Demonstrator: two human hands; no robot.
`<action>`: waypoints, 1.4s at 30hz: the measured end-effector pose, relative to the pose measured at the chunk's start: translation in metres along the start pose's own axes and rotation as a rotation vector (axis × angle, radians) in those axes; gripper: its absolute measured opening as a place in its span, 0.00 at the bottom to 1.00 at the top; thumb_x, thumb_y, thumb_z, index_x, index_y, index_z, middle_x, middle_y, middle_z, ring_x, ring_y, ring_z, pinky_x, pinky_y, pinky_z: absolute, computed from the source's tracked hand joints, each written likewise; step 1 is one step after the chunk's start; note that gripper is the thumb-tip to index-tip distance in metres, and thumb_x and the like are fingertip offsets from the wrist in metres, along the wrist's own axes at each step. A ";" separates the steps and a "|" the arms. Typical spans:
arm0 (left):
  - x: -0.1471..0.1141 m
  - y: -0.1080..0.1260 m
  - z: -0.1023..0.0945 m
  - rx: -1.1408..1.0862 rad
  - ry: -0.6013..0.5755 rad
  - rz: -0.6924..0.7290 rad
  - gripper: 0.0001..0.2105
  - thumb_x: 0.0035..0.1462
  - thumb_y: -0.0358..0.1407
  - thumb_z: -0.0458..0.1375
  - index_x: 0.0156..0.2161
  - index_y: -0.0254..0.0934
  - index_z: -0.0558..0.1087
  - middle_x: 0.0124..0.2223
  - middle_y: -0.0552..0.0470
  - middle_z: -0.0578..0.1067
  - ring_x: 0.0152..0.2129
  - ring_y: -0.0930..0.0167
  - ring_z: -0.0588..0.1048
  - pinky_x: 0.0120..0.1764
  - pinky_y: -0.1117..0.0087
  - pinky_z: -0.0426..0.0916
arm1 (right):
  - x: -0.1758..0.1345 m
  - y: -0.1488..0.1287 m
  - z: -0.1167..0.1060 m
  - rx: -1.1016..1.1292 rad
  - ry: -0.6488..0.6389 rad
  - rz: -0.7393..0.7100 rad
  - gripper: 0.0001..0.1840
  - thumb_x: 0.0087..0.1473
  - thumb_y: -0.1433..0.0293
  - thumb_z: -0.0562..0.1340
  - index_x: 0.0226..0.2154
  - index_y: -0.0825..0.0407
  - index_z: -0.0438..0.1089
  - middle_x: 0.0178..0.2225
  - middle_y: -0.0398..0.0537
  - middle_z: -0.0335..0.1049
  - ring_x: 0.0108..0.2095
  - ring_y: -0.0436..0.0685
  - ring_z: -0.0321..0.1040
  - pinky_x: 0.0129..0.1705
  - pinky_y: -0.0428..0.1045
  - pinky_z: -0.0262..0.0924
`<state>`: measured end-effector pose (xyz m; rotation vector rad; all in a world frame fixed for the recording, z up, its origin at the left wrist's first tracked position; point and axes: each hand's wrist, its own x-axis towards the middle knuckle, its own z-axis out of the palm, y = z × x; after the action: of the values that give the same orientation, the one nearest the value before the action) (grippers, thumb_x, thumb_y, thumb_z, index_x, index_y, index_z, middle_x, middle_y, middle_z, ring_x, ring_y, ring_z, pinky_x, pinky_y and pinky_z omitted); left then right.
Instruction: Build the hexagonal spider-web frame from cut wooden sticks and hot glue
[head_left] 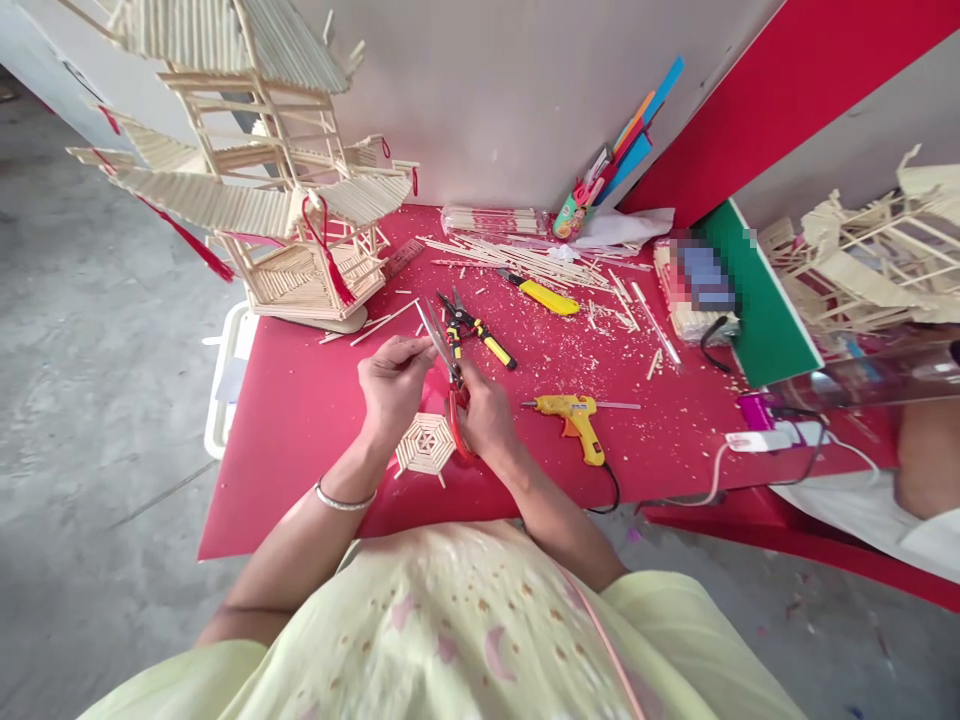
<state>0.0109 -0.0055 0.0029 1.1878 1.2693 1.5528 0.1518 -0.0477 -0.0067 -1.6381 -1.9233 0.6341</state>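
My right hand [484, 408] is closed round the red handles of a pair of scissors [439, 335], whose blades point up and to the left. Beside the blades, my left hand [394, 378] is pinched shut, and whatever its fingers grip is too small to make out. A hexagonal lattice of wooden sticks [426, 443] lies flat on the table just below both hands. Right behind the scissors are pliers [480, 330] with yellow-and-black handles, their jaws apart. A yellow glue gun [574, 415] rests to the right of my right hand, a glue stick in its back.
On the red table [300, 420], a stick-built pagoda [300, 220] rises at the back left. Loose sticks [525, 258] and a yellow utility knife [547, 296] lie behind the pliers. A pen cup [571, 212], green board [772, 300] and power strip [772, 438] stand rightward, near another person's arm [926, 450].
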 end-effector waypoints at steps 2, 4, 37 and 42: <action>0.001 -0.001 -0.001 -0.002 -0.002 -0.005 0.04 0.51 0.34 0.70 0.34 0.38 0.85 0.32 0.50 0.81 0.29 0.72 0.76 0.34 0.70 0.72 | 0.000 0.000 -0.002 -0.011 -0.007 0.004 0.22 0.63 0.63 0.57 0.57 0.49 0.65 0.38 0.49 0.78 0.37 0.59 0.74 0.35 0.49 0.59; 0.001 -0.001 -0.002 0.040 -0.012 0.034 0.03 0.51 0.34 0.70 0.32 0.37 0.85 0.31 0.50 0.80 0.28 0.72 0.76 0.34 0.70 0.72 | 0.000 -0.001 -0.004 -0.017 -0.021 0.008 0.24 0.62 0.64 0.57 0.59 0.48 0.64 0.40 0.49 0.78 0.38 0.60 0.74 0.36 0.49 0.60; 0.003 -0.002 -0.002 -0.160 -0.030 -0.109 0.07 0.48 0.34 0.73 0.35 0.39 0.86 0.32 0.51 0.80 0.29 0.74 0.74 0.36 0.71 0.71 | -0.004 -0.018 -0.014 -0.129 -0.035 0.051 0.24 0.64 0.66 0.54 0.62 0.47 0.61 0.50 0.53 0.77 0.45 0.63 0.74 0.40 0.51 0.61; 0.000 0.001 0.000 -0.096 -0.002 -0.067 0.05 0.48 0.33 0.72 0.34 0.39 0.85 0.33 0.50 0.81 0.31 0.71 0.76 0.37 0.69 0.72 | -0.002 -0.010 -0.010 -0.088 -0.083 0.052 0.22 0.63 0.65 0.54 0.58 0.48 0.64 0.41 0.50 0.79 0.39 0.62 0.74 0.35 0.49 0.57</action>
<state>0.0108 -0.0058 0.0043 1.0750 1.2072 1.5463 0.1514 -0.0507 0.0070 -1.7462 -1.9994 0.6555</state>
